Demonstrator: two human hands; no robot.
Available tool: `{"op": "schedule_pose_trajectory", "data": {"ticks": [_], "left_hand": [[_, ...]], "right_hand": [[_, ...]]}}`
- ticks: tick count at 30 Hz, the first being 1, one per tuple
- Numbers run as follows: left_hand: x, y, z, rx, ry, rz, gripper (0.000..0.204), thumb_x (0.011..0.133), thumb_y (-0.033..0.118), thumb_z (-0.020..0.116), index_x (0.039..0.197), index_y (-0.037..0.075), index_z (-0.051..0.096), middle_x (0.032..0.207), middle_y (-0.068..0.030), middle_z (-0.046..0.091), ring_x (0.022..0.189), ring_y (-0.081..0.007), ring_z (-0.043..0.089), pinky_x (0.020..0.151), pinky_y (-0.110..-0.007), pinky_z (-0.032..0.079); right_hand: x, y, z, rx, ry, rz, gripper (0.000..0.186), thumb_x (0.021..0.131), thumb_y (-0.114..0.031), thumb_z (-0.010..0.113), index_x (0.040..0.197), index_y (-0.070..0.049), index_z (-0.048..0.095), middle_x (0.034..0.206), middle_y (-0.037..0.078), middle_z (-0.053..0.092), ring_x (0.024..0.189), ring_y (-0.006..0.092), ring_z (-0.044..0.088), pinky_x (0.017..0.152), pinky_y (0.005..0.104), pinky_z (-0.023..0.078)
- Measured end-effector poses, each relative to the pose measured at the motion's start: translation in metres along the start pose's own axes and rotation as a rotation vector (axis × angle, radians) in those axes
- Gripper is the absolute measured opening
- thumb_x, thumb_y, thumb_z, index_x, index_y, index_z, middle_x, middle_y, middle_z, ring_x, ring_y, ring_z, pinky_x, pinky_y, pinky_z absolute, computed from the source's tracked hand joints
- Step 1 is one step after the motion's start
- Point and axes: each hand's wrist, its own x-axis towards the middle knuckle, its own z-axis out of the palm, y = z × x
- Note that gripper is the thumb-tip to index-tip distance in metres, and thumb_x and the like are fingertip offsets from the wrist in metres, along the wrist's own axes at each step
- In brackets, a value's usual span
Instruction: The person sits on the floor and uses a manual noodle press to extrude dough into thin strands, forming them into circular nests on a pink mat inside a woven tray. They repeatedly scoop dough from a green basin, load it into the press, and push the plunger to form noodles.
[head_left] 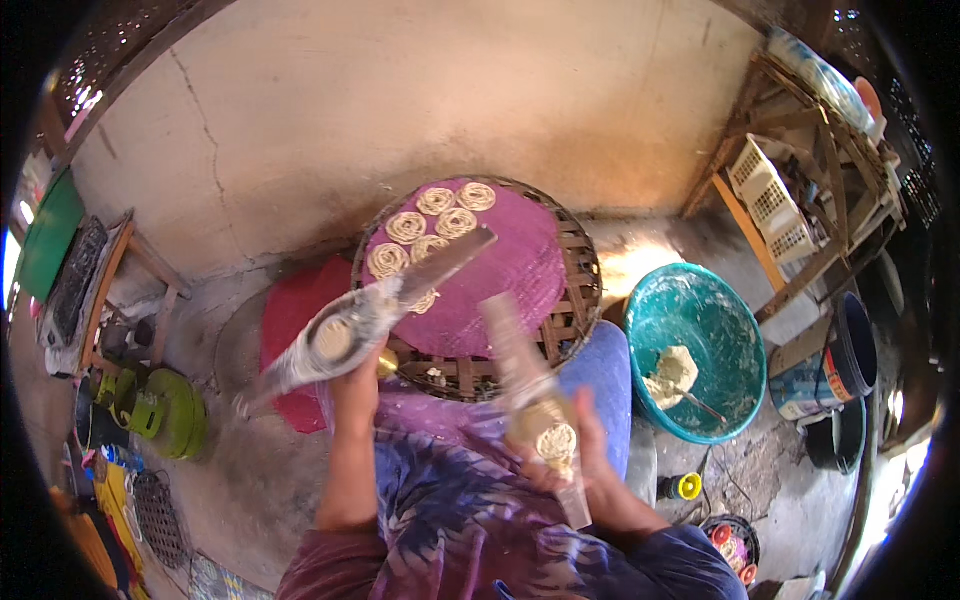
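Note:
My left hand [358, 378] is closed round a long wooden dough press board [295, 362], tilted up to the right. A round well in its middle has pale dough [333, 338] inside. In my right hand [592, 475] is a second wooden press piece [515, 355], smeared by motion, with a lump of pale dough [556, 441] on its round block. Beyond my hands, a purple cloth [510, 270] covers most of a round woven bamboo tray [582, 290]. Several coiled dough rounds [457, 222] lie on the cloth's left side, some partly hidden behind the left board.
To my right stands a teal basin [735, 340] holding a dough lump [673, 372] and a spoon [705, 408]. Buckets [855, 345] and a wooden rack [835, 185] with a cream basket [770, 205] are farther right. A green gas cylinder [175, 415] stands left, near a wooden stand [125, 265].

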Motion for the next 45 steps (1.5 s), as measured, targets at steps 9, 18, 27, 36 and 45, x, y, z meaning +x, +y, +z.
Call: {"op": "schedule_pose_trajectory", "data": {"ticks": [9, 18, 27, 36, 45], "left_hand": [[-0.03, 0.027, 0.0, 0.448, -0.889, 0.453, 0.045, 0.072, 0.013, 0.079, 0.113, 0.007, 0.062, 0.1, -0.0081, 0.07, 0.087, -0.0168, 0.068, 0.076, -0.033, 0.054], [-0.033, 0.011, 0.02, 0.384, -1.44, 0.355, 0.058, 0.085, 0.024, 0.07, 0.137, 0.013, 0.047, 0.143, -0.0105, 0.044, 0.134, -0.0258, 0.038, 0.114, -0.04, 0.028], [-0.02, 0.008, 0.013, 0.309, -1.359, 0.282, 0.063, 0.076, 0.016, 0.079, 0.131, 0.009, 0.05, 0.137, -0.012, 0.05, 0.12, -0.0257, 0.053, 0.094, -0.038, 0.048], [0.096, 0.062, 0.051, -1.151, -1.022, -0.202, 0.094, 0.09, 0.073, 0.025, 0.142, -0.004, 0.032, 0.137, -0.0252, 0.045, 0.129, -0.0378, 0.044, 0.108, -0.053, 0.037], [0.183, -0.047, 0.072, -1.553, -0.805, -0.239, 0.055, 0.089, 0.052, 0.048, 0.114, 0.003, 0.052, 0.108, -0.0121, 0.058, 0.106, -0.0286, 0.054, 0.098, -0.043, 0.042]], "right_hand": [[-0.004, -0.034, 0.07, -1.774, 0.392, -0.791, 0.082, 0.085, -0.05, 0.057, 0.137, 0.007, 0.029, 0.111, 0.021, 0.052, 0.089, 0.0271, 0.054, 0.076, 0.0382, 0.043], [0.011, -0.037, 0.103, -2.408, 0.069, -0.387, 0.095, 0.078, -0.047, 0.07, 0.142, 0.006, 0.022, 0.127, 0.035, 0.045, 0.101, 0.0504, 0.058, 0.086, 0.048, 0.051], [-0.002, -0.094, 0.084, -1.335, 0.122, 0.665, 0.124, 0.073, -0.084, 0.048, 0.147, 0.008, 0.011, 0.142, 0.029, 0.038, 0.13, 0.0354, 0.042, 0.111, 0.0433, 0.029], [0.006, -0.108, 0.059, -0.831, 0.117, 0.614, 0.135, 0.061, -0.094, 0.042, 0.147, 0.007, 0.016, 0.121, 0.034, 0.053, 0.103, 0.037, 0.061, 0.088, 0.0463, 0.047], [0.086, -0.138, 0.106, -1.169, 0.515, 0.498, 0.091, 0.086, -0.075, 0.039, 0.135, 0.001, 0.044, 0.104, 0.02, 0.064, 0.08, 0.0274, 0.066, 0.066, 0.0367, 0.054]]}}
